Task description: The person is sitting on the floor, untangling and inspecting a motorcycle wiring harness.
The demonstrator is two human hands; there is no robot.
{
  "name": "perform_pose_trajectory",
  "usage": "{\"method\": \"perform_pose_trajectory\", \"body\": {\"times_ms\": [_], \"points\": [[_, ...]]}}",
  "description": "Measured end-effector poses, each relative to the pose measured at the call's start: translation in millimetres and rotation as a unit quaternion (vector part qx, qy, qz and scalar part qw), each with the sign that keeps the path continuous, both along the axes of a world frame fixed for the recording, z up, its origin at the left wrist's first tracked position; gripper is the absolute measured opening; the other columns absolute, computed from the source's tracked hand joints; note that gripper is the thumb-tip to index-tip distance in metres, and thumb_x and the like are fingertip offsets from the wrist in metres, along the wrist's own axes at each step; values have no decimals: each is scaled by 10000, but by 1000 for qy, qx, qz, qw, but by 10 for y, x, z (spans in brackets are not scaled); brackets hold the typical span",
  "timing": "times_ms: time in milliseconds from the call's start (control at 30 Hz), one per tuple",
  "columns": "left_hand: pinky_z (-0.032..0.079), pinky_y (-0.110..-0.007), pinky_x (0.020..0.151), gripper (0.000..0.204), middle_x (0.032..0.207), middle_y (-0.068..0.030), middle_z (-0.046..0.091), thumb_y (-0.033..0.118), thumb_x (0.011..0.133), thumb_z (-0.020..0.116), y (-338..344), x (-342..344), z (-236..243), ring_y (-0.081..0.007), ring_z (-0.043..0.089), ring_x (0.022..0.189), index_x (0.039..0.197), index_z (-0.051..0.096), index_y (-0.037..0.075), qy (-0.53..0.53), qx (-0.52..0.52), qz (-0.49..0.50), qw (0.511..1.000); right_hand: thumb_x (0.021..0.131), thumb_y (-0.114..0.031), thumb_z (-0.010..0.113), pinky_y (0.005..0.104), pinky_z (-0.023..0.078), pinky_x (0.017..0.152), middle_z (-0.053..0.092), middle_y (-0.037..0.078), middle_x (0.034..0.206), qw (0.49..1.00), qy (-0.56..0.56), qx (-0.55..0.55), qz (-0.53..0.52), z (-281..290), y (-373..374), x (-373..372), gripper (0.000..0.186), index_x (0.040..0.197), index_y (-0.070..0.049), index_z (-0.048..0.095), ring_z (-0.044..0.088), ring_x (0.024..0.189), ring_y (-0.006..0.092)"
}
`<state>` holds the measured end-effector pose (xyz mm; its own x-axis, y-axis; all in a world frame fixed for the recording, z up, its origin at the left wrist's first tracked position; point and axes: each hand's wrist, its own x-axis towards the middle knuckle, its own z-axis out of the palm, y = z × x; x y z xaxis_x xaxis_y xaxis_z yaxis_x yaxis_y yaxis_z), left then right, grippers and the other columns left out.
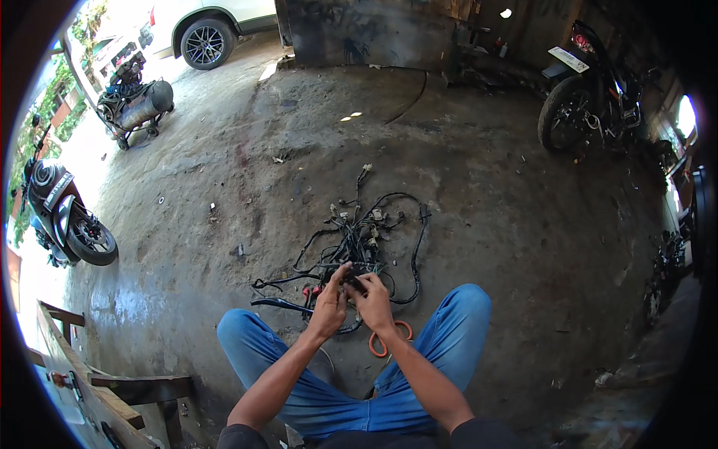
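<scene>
A tangled black wiring harness (359,238) with several pale connectors lies on the floor in front of me, between my bent knees and beyond. My left hand (329,305) and my right hand (372,303) meet over its near side, fingers closed on a small dark part of it. The fingers hide most of that part, so its exact kind does not show. Small red pieces (307,291) sit just left of my left hand. Below my right wrist, an orange loop-shaped thing (378,346) lies on the floor, partly covered by my forearm.
A dark motorcycle (572,112) stands at the far right, another motorcycle (71,221) at the left. An air compressor (142,105) and a white car (224,22) are at the back left. A wooden frame (112,393) rises at the near left. Small debris dots the rough concrete floor (493,217).
</scene>
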<state>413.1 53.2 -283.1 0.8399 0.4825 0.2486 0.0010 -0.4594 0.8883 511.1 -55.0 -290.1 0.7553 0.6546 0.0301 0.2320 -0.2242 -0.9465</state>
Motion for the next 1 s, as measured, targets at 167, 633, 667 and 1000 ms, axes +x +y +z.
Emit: {"method": "perform_pose_trajectory", "body": {"times_ms": [167, 633, 667, 1000], "points": [[506, -319, 766, 450, 1049, -134, 632, 126, 979, 615, 80, -9, -80, -178, 633, 795, 1412, 518, 54, 141, -145, 15, 979, 1043, -287, 601, 289, 468, 557, 612, 19, 693, 942, 257, 161, -147, 75, 28, 196, 308, 974, 3, 679, 559, 572, 112], [297, -220, 441, 436, 689, 27, 514, 392, 1082, 496, 244, -82, 43, -47, 414, 500, 1374, 520, 69, 131, -523, 12, 842, 1025, -188, 546, 435, 466, 794, 573, 173, 959, 998, -3, -19, 66, -223, 75, -57, 242, 1045, 38, 631, 584, 879, 367], [297, -220, 441, 436, 689, 27, 514, 392, 1082, 496, 214, -79, 65, -47, 414, 500, 1374, 520, 69, 130, -523, 13, 842, 1003, -162, 574, 427, 475, 794, 572, 166, 979, 998, 5, -5, 58, -206, 92, -71, 215, 1043, 38, 642, 582, 892, 360], [385, -192, 518, 294, 830, 18, 620, 382, 1059, 559, 115, -57, 12, -23, 548, 665, 1046, 566, 89, 165, -421, -8, 892, 799, -11, 742, 322, 521, 832, 546, 100, 1140, 989, -61, 1, -137, -262, 81, -72, 417, 1212, 9, 686, 573, 1050, 192]]}}
